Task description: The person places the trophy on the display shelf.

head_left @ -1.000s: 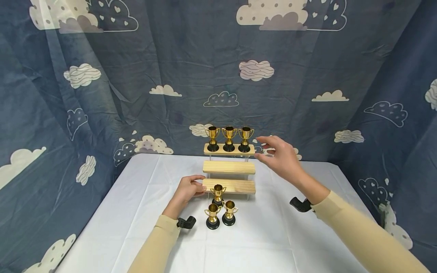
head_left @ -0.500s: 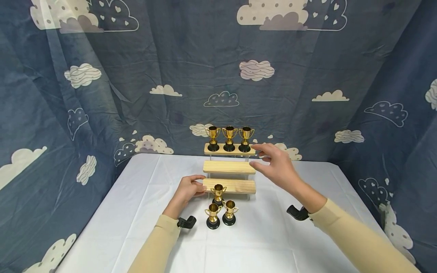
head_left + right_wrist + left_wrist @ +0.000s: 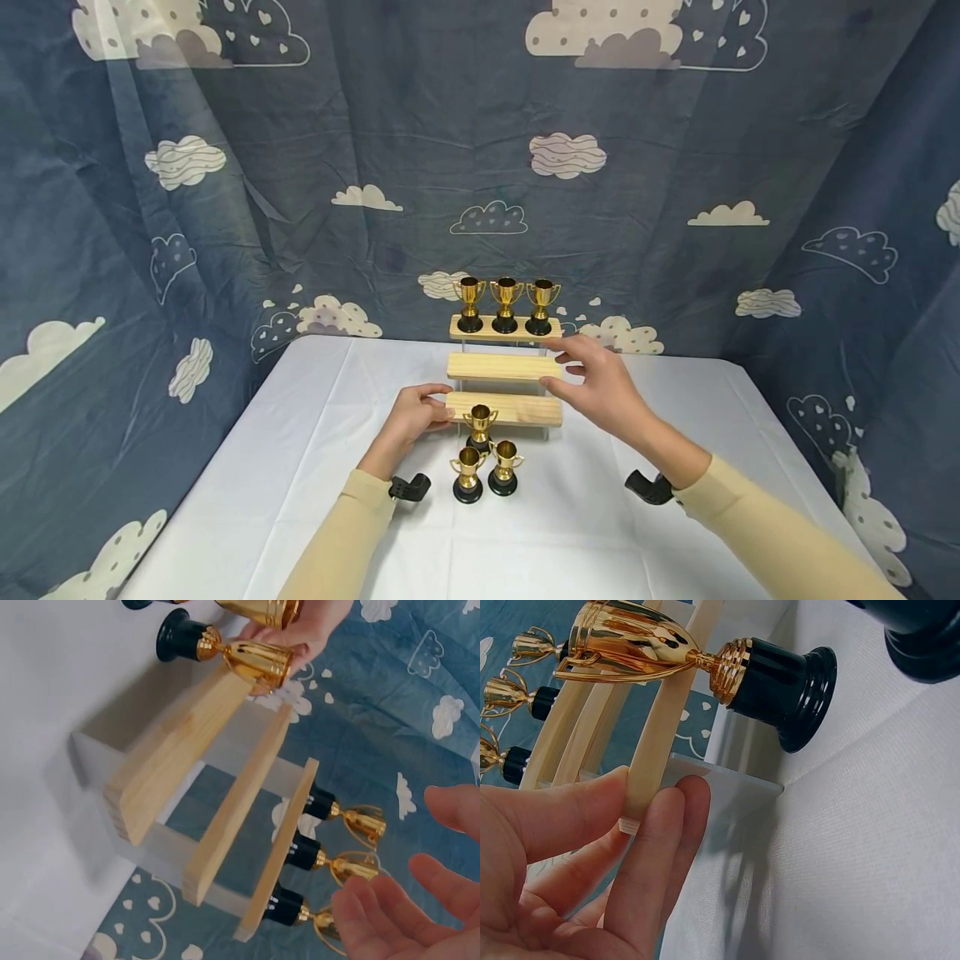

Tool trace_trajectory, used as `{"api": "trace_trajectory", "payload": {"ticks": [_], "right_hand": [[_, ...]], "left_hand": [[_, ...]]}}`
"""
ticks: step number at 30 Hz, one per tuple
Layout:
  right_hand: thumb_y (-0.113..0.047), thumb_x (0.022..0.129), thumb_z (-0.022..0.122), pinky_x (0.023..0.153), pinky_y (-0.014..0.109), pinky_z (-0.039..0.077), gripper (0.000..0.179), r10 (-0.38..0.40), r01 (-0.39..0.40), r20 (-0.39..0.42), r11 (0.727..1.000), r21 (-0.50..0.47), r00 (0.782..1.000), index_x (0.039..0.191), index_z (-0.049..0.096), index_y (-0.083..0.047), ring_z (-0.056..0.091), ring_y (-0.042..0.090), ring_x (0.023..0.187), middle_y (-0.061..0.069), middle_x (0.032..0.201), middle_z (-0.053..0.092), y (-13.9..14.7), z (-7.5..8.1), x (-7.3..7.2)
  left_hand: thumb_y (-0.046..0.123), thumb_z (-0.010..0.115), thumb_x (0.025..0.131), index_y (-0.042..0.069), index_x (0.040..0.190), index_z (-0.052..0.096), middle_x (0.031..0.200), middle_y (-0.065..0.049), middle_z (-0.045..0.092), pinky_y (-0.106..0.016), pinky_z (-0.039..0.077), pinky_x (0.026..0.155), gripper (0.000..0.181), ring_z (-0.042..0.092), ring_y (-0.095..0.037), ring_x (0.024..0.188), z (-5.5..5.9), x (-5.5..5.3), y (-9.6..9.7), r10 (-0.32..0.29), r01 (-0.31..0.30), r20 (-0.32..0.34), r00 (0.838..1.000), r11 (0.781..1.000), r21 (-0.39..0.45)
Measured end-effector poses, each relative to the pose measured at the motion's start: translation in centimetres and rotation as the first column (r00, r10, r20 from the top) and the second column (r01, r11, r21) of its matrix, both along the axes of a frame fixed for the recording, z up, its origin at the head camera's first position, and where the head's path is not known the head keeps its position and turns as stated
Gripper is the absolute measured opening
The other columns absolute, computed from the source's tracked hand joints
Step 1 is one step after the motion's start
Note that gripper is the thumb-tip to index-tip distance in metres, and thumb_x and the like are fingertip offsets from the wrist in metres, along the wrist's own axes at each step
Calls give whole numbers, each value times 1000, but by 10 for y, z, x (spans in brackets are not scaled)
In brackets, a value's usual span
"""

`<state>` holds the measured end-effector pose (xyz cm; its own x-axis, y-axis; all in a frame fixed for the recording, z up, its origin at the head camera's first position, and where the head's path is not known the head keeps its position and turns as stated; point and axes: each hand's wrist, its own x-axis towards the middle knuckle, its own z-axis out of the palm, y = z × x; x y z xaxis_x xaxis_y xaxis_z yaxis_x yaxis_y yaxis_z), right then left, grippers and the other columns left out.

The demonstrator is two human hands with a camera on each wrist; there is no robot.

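A three-tier display stand has light wooden shelves; its top shelf (image 3: 495, 334) bears three gold trophy cups (image 3: 506, 304) on black bases. My left hand (image 3: 411, 415) pinches the left end of the bottom shelf (image 3: 654, 757) between thumb and fingers. Beside the right ends of the upper shelves is my right hand (image 3: 600, 383), thumb and fingers apart, holding nothing. In the right wrist view its fingers (image 3: 367, 915) overlap the top row of cups. The middle shelf (image 3: 502, 367) is bare. Three more trophy cups (image 3: 505, 468) stand upright on the table in front of the stand.
A white cloth covers the table (image 3: 570, 542). Behind and at both sides hangs a dark blue curtain (image 3: 420, 108) with cloud prints, close behind the stand. Clear side supports (image 3: 225, 900) join the shelves. Black wrist cameras (image 3: 410, 488) sit at both wrists.
My right hand has come down and slightly left, from beside the top shelf to about the middle shelf's height. The left hand keeps its pinch on the bottom shelf; the cups stand as before.
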<state>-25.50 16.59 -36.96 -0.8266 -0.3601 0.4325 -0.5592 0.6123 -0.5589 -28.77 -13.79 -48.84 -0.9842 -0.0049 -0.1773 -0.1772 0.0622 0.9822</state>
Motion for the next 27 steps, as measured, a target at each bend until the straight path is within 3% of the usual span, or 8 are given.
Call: {"api": "trace_trajectory", "payload": {"ticks": [6,16,20,27], "right_hand": [[-20,86,82,91,42,59,53,31,-31,25,1000,-6,999,135,63,-16,63,24,110,5,128,62,-5,-9,6],[-24,86,83,89,34,59,51,63,-63,56,998,-4,996,133,65,-17,63,16,107,-5,124,63,-14,-26,15],[-25,85,84,88,37,60,50,60,-61,66,998,1,996,131,66,-21,63,18,106,-10,120,62,-17,-32,19],[-24,85,83,89,42,60,50,80,-79,94,997,-16,992,132,65,-23,64,23,108,-7,121,63,-21,-41,25]], "left_hand": [[-11,74,81,2,128,67,94,-17,65,-36,64,73,49,68,-22,75,-2,0,-1,-1,1,7,1000,1000,-5],[-11,75,81,2,128,67,93,-17,64,-38,64,75,49,68,-21,72,0,0,0,-1,1,-1,1000,1000,-9],[-11,74,81,2,128,67,93,-17,64,-36,64,73,49,67,-21,73,0,1,0,-2,2,-3,1000,1000,-11],[-10,74,81,2,127,68,93,-16,65,-34,64,72,48,67,-21,74,1,0,0,-1,1,-5,1000,1000,-18]]}}
